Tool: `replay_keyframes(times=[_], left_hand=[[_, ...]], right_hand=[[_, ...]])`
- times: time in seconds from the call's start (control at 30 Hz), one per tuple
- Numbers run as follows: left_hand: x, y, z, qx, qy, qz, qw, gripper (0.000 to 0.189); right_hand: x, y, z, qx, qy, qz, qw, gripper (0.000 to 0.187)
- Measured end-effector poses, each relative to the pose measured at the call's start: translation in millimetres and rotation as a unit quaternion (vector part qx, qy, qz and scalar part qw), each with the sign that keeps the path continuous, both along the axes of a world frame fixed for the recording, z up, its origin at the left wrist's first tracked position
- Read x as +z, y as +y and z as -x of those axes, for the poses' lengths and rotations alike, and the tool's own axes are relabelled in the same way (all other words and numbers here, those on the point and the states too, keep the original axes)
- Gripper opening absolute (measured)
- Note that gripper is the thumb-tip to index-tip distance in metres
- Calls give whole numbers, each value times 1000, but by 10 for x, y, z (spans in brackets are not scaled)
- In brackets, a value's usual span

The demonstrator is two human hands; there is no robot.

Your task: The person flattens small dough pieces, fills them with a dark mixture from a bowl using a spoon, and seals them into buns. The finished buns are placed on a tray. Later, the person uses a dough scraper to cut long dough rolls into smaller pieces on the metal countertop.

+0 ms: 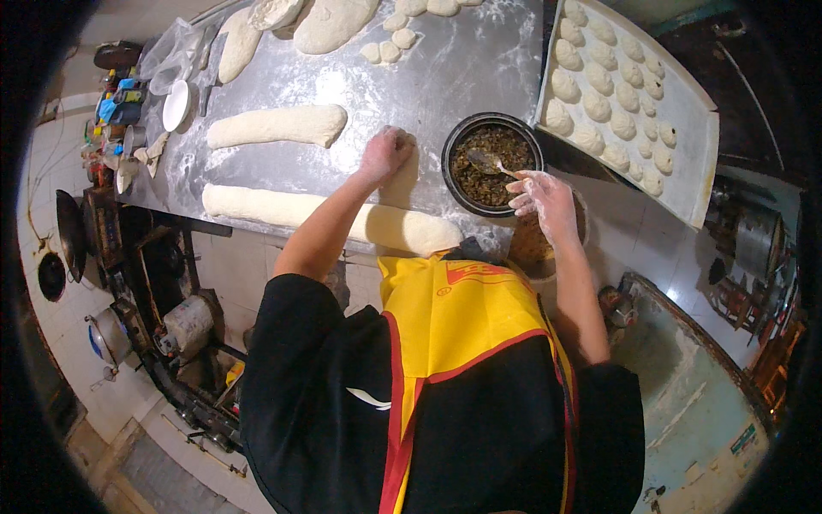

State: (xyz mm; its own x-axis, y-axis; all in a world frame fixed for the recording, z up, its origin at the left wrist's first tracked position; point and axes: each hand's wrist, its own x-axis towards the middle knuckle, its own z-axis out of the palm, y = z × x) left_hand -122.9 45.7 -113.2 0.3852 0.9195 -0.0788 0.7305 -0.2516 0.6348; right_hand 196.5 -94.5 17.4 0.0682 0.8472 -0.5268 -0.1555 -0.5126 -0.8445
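Observation:
My right hand [546, 199], dusted with flour, grips the handle of a metal spoon [487, 162]. The spoon's bowl lies in dark chopped filling [491, 183] inside a round black-rimmed bowl [449, 183]. To the left of that bowl, my left hand [386, 154] rests low over the floured metal table with its fingers curled; whether anything is under them is hidden. A long dough roll [289, 209] lies along the near table edge, partly covered by my left forearm. Beyond it is a shorter dough roll [276, 125].
A tray [690, 160] of several filled dough balls stands at the right. Dough slabs [334, 26] and small dough pieces [388, 48] lie at the table's far side. A white bowl [176, 106] and plastic bags [170, 58] sit at the left. Another container [581, 221] stands below my right wrist.

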Motion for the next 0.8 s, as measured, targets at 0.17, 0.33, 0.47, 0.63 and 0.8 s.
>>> replay_keyframes(times=[0.17, 0.33, 0.47, 0.63, 0.8], left_hand=[[-6, 42, -47, -46, 57, -1, 997, 19], [54, 19, -89, -47, 45, 33, 997, 19], [80, -59, -106, -37, 52, 27, 998, 18], [67, 46, -127, -59, 71, 8, 996, 19], [61, 303, -225, -22, 8, -5, 1000, 19]], right_hand=[[-40, -39, 4, 3, 5, -5, 1000, 27], [-46, -34, -40, -6, 4, -3, 1000, 27], [-62, -48, -38, -11, 19, -3, 1000, 27], [-76, -66, -34, -5, 6, -7, 1000, 27], [-82, -65, -57, -15, 19, -2, 1000, 26]])
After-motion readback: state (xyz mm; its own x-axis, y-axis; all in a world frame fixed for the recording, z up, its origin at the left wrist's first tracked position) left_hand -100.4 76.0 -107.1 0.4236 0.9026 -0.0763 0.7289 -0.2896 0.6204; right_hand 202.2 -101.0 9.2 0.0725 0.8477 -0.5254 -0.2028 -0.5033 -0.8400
